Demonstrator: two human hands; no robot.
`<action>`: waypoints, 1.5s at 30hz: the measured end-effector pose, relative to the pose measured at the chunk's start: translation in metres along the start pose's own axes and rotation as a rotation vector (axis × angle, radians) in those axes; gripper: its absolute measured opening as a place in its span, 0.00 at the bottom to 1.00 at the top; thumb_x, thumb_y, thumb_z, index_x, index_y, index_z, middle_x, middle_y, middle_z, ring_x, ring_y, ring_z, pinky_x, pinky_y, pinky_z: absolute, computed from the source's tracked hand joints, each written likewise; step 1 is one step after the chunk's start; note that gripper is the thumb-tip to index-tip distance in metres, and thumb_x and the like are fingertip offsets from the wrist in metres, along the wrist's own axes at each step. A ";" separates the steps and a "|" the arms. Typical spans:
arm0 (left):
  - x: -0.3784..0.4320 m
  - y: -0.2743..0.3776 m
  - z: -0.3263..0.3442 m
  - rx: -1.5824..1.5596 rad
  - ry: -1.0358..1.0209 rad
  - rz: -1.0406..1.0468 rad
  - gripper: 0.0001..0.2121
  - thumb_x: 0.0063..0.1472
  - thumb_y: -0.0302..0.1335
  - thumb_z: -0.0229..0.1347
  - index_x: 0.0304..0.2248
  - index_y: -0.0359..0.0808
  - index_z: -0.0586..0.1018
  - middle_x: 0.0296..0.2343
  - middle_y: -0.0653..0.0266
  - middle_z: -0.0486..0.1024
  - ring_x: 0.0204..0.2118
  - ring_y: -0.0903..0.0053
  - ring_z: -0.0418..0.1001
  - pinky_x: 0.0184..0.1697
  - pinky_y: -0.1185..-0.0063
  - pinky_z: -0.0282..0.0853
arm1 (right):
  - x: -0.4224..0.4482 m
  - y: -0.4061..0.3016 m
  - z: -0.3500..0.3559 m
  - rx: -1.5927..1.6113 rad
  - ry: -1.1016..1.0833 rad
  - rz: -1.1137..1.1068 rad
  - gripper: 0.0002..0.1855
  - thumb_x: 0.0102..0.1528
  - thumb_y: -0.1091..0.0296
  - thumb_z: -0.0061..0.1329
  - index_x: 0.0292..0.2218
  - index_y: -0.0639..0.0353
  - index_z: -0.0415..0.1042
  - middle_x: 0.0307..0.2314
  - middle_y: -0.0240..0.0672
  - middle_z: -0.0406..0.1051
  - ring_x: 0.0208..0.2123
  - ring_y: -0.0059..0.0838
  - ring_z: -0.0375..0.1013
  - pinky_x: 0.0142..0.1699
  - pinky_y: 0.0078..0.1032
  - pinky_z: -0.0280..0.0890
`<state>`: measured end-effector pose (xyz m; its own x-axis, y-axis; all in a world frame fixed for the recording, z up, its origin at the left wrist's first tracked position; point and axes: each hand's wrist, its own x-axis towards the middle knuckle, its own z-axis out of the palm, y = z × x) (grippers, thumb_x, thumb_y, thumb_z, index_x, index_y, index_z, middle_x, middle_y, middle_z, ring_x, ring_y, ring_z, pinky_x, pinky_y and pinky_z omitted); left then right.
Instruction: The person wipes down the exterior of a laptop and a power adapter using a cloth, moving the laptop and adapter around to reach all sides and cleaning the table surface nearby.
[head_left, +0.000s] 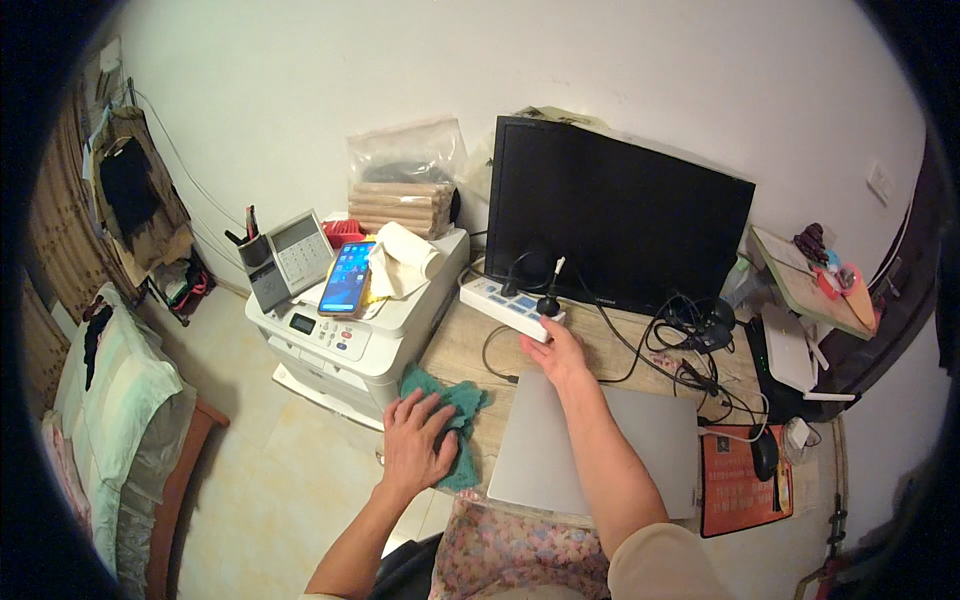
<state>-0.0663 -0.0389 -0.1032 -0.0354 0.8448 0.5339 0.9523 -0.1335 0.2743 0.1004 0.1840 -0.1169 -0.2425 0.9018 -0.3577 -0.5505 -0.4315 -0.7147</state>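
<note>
My left hand (420, 439) lies palm down on a crumpled green cloth (466, 405) at the desk's left edge, its fingers spread. With my right hand (556, 352) I grip the near end of a white power strip (491, 301), thumb by a black plug (548, 305). Another black plug (510, 286) sits further along the strip. My right forearm crosses above a closed silver laptop (637, 435), hiding part of it. Behind the strip stands a black Samsung monitor (615, 217).
A white printer (352, 367) on the left carries a smartphone (346, 277), a calculator (300, 251) and a paper roll (409, 251). Tangled black cables (697, 375) lie on the right. Beyond them are a white router (784, 349), an orange mouse pad (735, 487) and a black mouse (764, 452).
</note>
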 end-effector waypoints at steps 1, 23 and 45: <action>-0.001 -0.001 -0.002 -0.069 -0.046 0.029 0.14 0.51 0.33 0.54 0.39 0.40 0.77 0.42 0.59 0.70 0.51 0.60 0.61 0.54 0.63 0.52 | 0.001 0.001 -0.001 0.000 -0.004 -0.002 0.22 0.50 0.65 0.52 0.42 0.70 0.62 0.38 0.46 0.65 0.41 0.42 0.69 0.46 0.38 0.68; 0.195 -0.031 0.151 0.423 -0.187 -0.326 0.15 0.55 0.32 0.47 0.41 0.39 0.76 0.38 0.63 0.71 0.44 0.69 0.66 0.48 0.64 0.55 | -0.010 -0.008 0.004 0.226 -0.178 -0.258 0.19 0.51 0.66 0.49 0.42 0.69 0.63 0.39 0.44 0.66 0.41 0.37 0.69 0.44 0.27 0.69; 0.202 -0.053 0.139 -0.128 0.227 -0.349 0.19 0.54 0.20 0.45 0.48 0.31 0.66 0.47 0.52 0.65 0.50 0.57 0.62 0.53 0.69 0.60 | 0.004 -0.013 -0.007 0.271 -0.140 -0.278 0.22 0.53 0.63 0.47 0.44 0.70 0.60 0.38 0.45 0.65 0.36 0.37 0.70 0.39 0.22 0.67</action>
<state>-0.0817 0.2111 -0.1214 -0.4274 0.7176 0.5499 0.8268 0.0642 0.5589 0.1123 0.1931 -0.1129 -0.1514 0.9856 -0.0748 -0.7964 -0.1665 -0.5814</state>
